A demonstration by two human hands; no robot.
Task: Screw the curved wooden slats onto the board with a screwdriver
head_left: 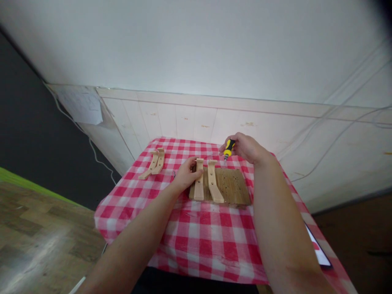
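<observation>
A brown wooden board lies on a small table under a red and white checked cloth. Two pale curved wooden pieces rest on the board's left part, one at the edge and one beside it. My left hand rests on the cloth and holds the left piece with its fingers against its side. My right hand hovers just beyond the board's far edge, closed around a yellow and black screwdriver whose tip points down.
Two more curved wooden pieces lie together at the far left of the cloth. A tablet or phone lies at the table's right edge. A white panelled wall stands right behind the table, with cables running along it.
</observation>
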